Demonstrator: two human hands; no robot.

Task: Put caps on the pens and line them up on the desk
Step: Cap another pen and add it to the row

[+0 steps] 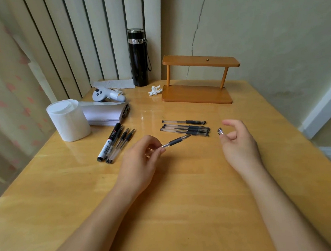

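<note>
My left hand [141,159] pinches an uncapped clear gel pen [176,141] by its barrel, tip pointing right and away. My right hand [239,142] holds a small dark pen cap [220,131] between thumb and fingers, a short way right of the pen tip. Behind the pen tip, several capped gel pens [186,128] lie side by side in a row on the wooden desk [183,182]. To the left lie two uncapped gel pens [121,143] and a thick black-and-white marker [109,142], close together.
A toilet paper roll [68,119], a stack of white paper [104,113] and a white controller [108,94] occupy the back left. A black flask [138,57], a crumpled tissue [154,90] and a small wooden shelf [196,78] stand at the back by the wall.
</note>
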